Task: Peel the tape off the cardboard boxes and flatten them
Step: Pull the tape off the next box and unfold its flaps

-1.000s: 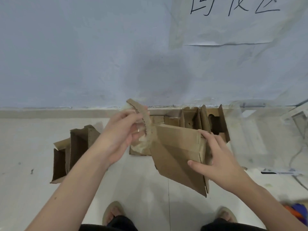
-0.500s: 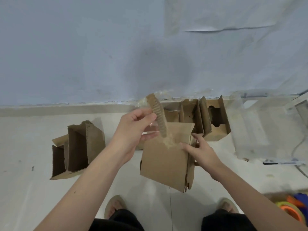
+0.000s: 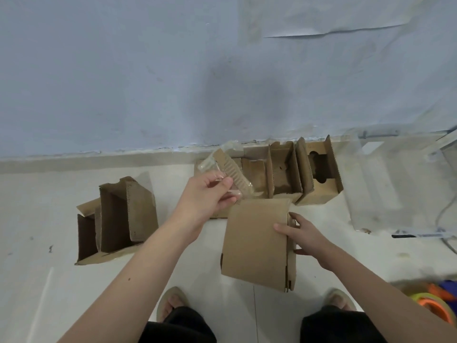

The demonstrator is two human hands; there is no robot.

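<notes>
A: What is your left hand (image 3: 206, 198) doing?

B: You are pinching a strip of clear tape (image 3: 223, 170) between thumb and fingers, up above the box (image 3: 256, 241). A torn sliver of corrugated card is sticking to the tape, and the strip is hanging free of the box top.

A: And the right hand (image 3: 305, 235)?

B: You are gripping the box by its right edge, thumb lying across the front face and fingers curling round the side. The box is hanging off the floor (image 3: 37, 219), in front of your knees, tilting a little so its lower corner is pointing down between your feet.

A: Where are the other boxes sitting?

B: An open box (image 3: 118, 219) is lying on the floor to your left, well apart from the one you are holding. A row of opened boxes (image 3: 296, 174) is standing against the wall (image 3: 123, 70), just behind your left hand. Clear plastic sheet (image 3: 371, 184) is lying to the right of that row. Rolls of tape (image 3: 427, 300) are showing at the lower right edge, partly cut off.
</notes>
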